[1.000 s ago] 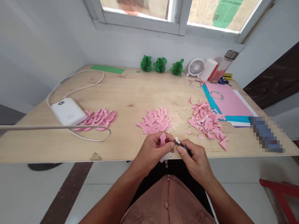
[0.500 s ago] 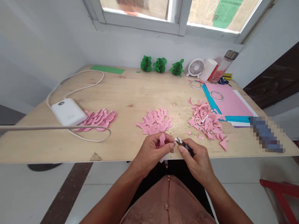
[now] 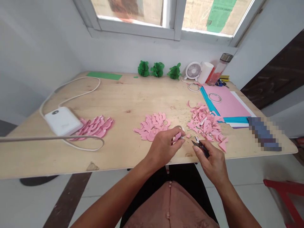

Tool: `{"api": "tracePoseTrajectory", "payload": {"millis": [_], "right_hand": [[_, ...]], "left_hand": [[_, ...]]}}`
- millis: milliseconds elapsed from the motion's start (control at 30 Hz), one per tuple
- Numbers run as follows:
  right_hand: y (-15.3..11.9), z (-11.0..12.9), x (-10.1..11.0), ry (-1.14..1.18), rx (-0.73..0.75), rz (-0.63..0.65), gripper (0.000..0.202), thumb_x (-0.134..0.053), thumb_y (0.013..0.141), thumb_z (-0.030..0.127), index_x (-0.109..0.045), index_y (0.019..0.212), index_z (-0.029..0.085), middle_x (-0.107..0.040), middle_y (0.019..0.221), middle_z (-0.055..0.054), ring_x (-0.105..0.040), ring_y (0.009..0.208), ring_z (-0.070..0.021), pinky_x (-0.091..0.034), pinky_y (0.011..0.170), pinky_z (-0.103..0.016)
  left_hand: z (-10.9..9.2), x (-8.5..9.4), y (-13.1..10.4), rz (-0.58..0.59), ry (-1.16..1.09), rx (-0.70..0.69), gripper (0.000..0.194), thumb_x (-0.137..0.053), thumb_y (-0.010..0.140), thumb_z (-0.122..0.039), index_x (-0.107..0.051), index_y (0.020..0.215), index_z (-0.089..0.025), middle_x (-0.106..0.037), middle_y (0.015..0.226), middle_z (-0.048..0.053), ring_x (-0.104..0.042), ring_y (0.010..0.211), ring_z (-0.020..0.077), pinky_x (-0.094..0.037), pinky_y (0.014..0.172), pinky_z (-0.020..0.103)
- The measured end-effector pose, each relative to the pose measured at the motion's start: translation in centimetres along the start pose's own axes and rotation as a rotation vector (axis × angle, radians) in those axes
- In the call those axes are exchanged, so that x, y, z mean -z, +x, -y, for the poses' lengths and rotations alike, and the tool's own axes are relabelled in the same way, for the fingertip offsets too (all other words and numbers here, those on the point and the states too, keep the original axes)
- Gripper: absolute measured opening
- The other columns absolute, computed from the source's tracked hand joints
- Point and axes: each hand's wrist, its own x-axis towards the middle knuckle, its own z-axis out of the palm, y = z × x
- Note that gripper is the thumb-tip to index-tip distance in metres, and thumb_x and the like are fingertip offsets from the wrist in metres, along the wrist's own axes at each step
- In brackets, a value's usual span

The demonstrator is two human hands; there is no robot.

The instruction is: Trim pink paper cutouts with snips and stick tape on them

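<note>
Near the table's front edge, my left hand pinches a small curled pink paper piece. To its right my right hand grips small dark snips, whose blades point up and left, apart from the paper. Pink curved cutouts lie in a pile just beyond my left hand. Beyond my right hand is a heap of pink paper scraps. More layered pink cutouts rest farther left, beside a white power bank.
The white power bank has a cable looping over the left side. Three green paper shapes, a small fan and a bottle stand at the back. Pink sheets with a tape roll lie at right.
My hands have moved apart, and the snips are now away from the paper. My left hand has turned and shifted right with the pink piece. The camera view has shifted slightly.
</note>
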Motion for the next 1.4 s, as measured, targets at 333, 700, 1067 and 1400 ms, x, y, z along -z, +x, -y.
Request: {"api": "tracePoseTrajectory", "payload": {"millis": [333, 700, 1067, 1400], "right_hand": [[-0.2, -2.1, 0.4, -0.118, 0.042, -0.122, 0.028, -0.051, 0.087, 0.042, -0.062, 0.088, 0.017, -0.064, 0.069, -0.001, -0.056, 0.058, -0.0126, -0.039, 0.058, -0.022], [-0.4, -3.0, 0.4, -0.176, 0.095, -0.144, 0.025, -0.051, 0.088, 0.039, -0.061, 0.086, 0.017, -0.06, 0.064, 0.0, -0.054, 0.055, -0.0117, -0.037, 0.055, -0.022], [-0.2, -1.9, -1.0, -0.219, 0.245, -0.123, 0.028, -0.049, 0.089, 0.04, -0.061, 0.086, 0.015, -0.06, 0.063, -0.001, -0.054, 0.052, -0.0114, -0.034, 0.051, -0.022], [-0.1, -0.7, -1.1, -0.307, 0.294, -0.019, 0.03, -0.045, 0.09, 0.042, -0.06, 0.083, 0.017, -0.061, 0.06, -0.001, -0.056, 0.053, -0.013, -0.03, 0.051, -0.024]], "left_hand": [[1.0, -3.8, 3.7, 0.097, 0.416, -0.072, 0.026, -0.055, 0.081, -0.019, -0.057, 0.107, -0.024, -0.066, 0.077, 0.0, -0.061, 0.069, 0.0167, -0.041, 0.06, 0.025], [2.0, -4.8, 4.0, 0.161, 0.474, -0.034, 0.025, -0.058, 0.079, -0.025, -0.06, 0.104, -0.024, -0.068, 0.08, 0.001, -0.063, 0.071, 0.0192, -0.041, 0.058, 0.026], [0.5, -2.1, 0.8, -0.001, 0.039, -0.14, 0.017, -0.055, 0.079, -0.012, -0.066, 0.089, -0.018, -0.066, 0.071, -0.001, -0.056, 0.059, 0.01, -0.044, 0.059, 0.02], [1.0, -1.1, 0.3, 0.072, 0.185, -0.196, 0.019, -0.054, 0.081, -0.013, -0.067, 0.094, -0.017, -0.067, 0.083, 0.004, -0.059, 0.069, 0.0124, -0.045, 0.062, 0.022]]}}
